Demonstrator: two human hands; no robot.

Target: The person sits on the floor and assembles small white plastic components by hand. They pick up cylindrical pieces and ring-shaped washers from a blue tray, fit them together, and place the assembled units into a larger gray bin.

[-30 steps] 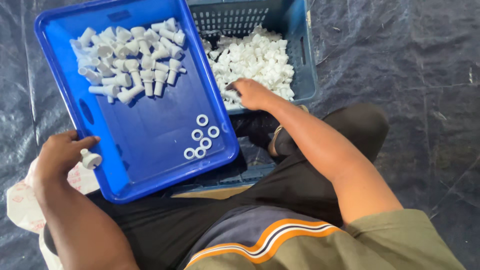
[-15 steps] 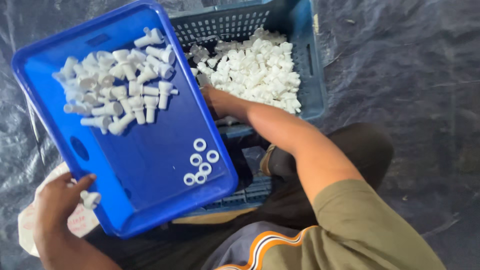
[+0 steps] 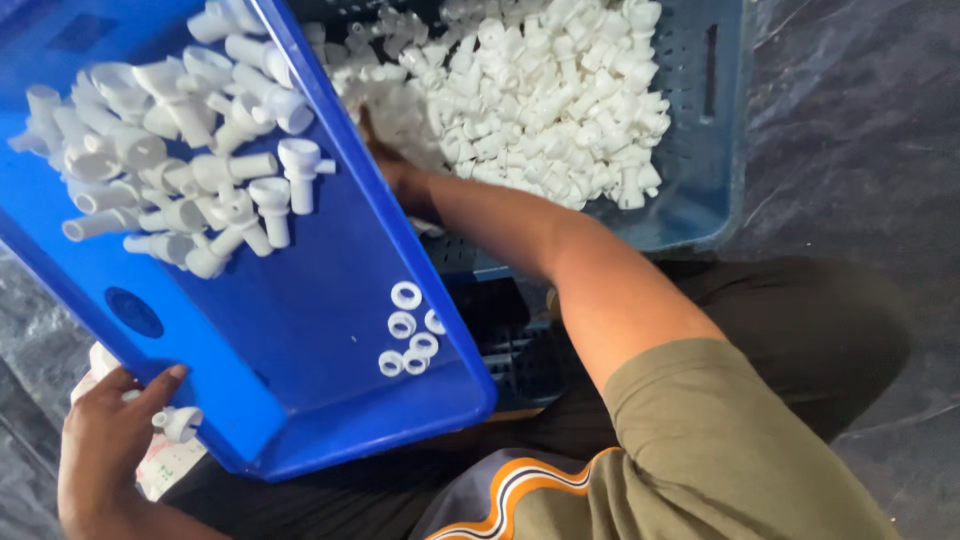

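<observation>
Since half a second ago, view closer; right hand (image 3: 385,160) deeper in the white plastic fittings (image 3: 540,90) of the blue crate (image 3: 715,150), behind the tray rim, so its grip cannot be told. Blue tray (image 3: 300,330), tilted on the lap: assembled fittings (image 3: 180,170) heaped at its far end, white rings (image 3: 410,335) near. Left hand (image 3: 110,450), loosely curled, pinches one white fitting (image 3: 180,422) beside the tray's corner.

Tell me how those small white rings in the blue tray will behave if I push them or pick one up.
The white rings look thin and flat, so they probably weigh little and slide on the smooth blue tray. The tray looks tilted, and they sit near its lower wall, so a push likely sends them there. Set on edge, one might roll. Pinching one up could be fiddly.
</observation>
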